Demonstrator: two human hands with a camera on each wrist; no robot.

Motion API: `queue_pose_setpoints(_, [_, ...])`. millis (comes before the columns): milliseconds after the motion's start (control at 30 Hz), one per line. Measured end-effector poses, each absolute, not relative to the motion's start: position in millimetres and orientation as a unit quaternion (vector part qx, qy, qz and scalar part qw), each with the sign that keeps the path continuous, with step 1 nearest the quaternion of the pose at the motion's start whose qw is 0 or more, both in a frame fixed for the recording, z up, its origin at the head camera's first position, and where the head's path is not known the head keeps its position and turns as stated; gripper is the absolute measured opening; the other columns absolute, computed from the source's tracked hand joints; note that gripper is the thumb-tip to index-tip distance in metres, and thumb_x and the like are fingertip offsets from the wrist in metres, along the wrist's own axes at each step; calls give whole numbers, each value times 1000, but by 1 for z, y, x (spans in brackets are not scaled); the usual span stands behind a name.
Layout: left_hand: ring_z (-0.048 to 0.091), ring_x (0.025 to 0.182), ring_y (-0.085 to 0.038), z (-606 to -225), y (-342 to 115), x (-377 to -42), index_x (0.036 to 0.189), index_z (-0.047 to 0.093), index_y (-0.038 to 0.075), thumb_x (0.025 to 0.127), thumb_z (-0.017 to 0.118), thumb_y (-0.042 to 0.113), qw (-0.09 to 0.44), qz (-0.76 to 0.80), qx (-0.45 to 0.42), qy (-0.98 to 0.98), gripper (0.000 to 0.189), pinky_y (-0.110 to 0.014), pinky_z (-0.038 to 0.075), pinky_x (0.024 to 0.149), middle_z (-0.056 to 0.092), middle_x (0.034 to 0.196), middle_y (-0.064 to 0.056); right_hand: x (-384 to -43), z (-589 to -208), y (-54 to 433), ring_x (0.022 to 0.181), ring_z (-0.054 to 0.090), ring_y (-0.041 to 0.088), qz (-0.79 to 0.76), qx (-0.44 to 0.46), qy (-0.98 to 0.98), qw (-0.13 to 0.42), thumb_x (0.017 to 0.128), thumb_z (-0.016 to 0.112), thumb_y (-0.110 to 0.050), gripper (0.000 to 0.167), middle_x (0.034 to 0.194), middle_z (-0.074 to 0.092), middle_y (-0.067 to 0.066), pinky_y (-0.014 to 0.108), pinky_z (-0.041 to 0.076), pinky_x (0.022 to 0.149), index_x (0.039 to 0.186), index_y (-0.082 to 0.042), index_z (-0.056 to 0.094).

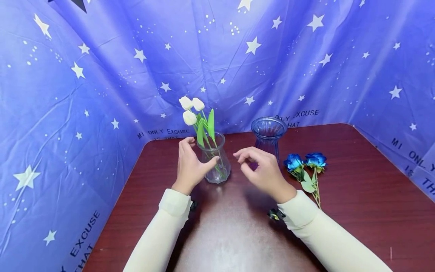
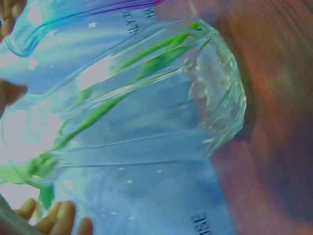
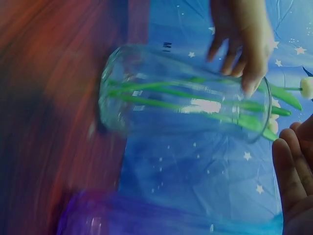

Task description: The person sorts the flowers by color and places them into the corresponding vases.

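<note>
A clear glass vase [image 1: 217, 172] stands upright on the table, with three white artificial tulips [image 1: 189, 118] and their green leaves leaning left in it. My left hand [image 1: 193, 166] is at the vase's left side, fingers and thumb spread apart around its upper part without a grip. In the right wrist view its thumb overlaps the glass just below the rim. To the right of this vase hovers my right hand [image 1: 263, 170], fingers loosely bent and holding nothing. Behind it rises a blue glass vase [image 1: 268, 130], its lower part partly hidden by that hand.
Two blue artificial roses [image 1: 304, 162] lie on the table right of the blue vase, their stems pointing toward the right sleeve. The dark red wooden table [image 1: 224, 241] ends at a starry blue curtain [image 1: 210, 68] behind and on both sides.
</note>
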State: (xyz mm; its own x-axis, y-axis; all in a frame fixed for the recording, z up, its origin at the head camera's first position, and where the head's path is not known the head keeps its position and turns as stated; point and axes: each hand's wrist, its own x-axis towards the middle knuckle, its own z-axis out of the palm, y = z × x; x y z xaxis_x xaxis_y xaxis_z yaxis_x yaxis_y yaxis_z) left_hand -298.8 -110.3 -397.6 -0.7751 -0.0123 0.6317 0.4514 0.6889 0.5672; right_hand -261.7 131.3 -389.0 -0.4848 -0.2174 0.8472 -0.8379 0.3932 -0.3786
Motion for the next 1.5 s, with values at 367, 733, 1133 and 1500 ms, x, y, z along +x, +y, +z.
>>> queue_pose_setpoints(367, [59,107,-32,-375,-68,-268,107,58,-2,75,80,22,503,-303,-358,-726,46,-40,48,98,62,113,-17,-242,-419,206,86,67,4,407,277,-788,370,79,67,9,29,102,76,-6,14,47,67,86,-19,70])
queue_pose_setpoints(733, [54,126,-21,-404,17,-284,142,41,4,79,87,44,267,-414,-279,-824,87,-32,47,107,50,136,-10,-245,-453,275,88,68,0,515,64,-787,332,85,75,8,13,99,75,5,10,51,67,93,-2,73])
queue_pose_setpoints(1133, [54,135,-22,-417,51,-303,158,31,12,78,84,58,129,-454,-193,-860,106,-41,48,111,46,150,-6,-251,-458,317,65,59,1,484,-63,-826,281,88,78,-9,20,78,64,-19,13,47,61,105,-2,71])
queue_pose_setpoints(1500, [59,128,-21,-416,51,-310,152,41,10,81,86,48,135,-409,-190,-882,93,-37,50,108,57,140,-6,-247,-447,339,60,69,13,447,-89,-881,124,94,70,-22,31,80,67,-8,28,57,57,113,3,66])
